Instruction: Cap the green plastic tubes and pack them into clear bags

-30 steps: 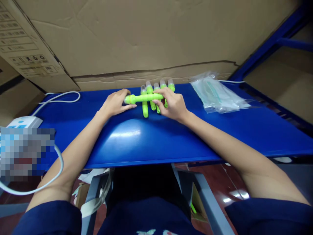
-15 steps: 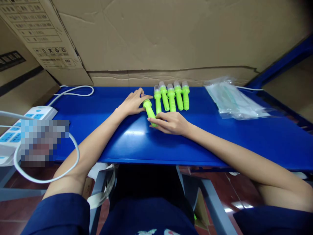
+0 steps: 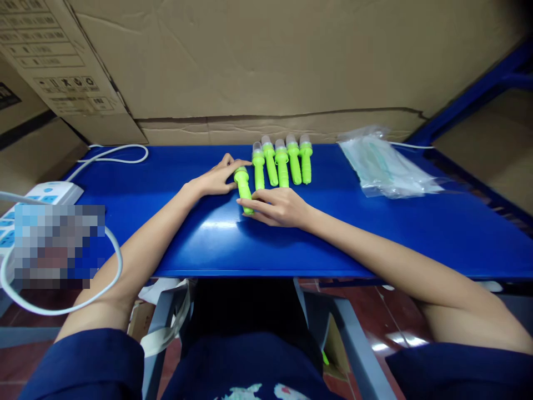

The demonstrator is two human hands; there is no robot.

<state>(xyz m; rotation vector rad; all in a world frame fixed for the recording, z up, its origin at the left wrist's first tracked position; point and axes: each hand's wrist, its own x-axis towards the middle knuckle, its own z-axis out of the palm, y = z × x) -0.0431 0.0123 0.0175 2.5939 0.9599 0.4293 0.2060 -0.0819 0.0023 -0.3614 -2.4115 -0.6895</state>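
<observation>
Both of my hands are on one lime-green flashlight (image 3: 244, 186), which lies slightly tilted on the blue table. My left hand (image 3: 216, 176) grips its far, head end between thumb and fingers; the hand partly covers that end. Around the near end of the handle close the fingers of my right hand (image 3: 277, 207). Just to the right, a row of several similar green flashlights (image 3: 283, 166) with clear caps lies side by side, caps toward the cardboard. My right hand hides the near ends of some of them.
Clear plastic bags (image 3: 387, 164) lie at the right of the blue table (image 3: 353, 228). A white power strip (image 3: 56, 194) with a looped white cable (image 3: 119, 244) sits at the left, beside a blurred-out patch. Cardboard (image 3: 266, 61) walls off the back.
The whole view has shifted, so everything appears a little farther left. Both hands keep their hold on the flashlight, which looks slightly more upright in the picture.
</observation>
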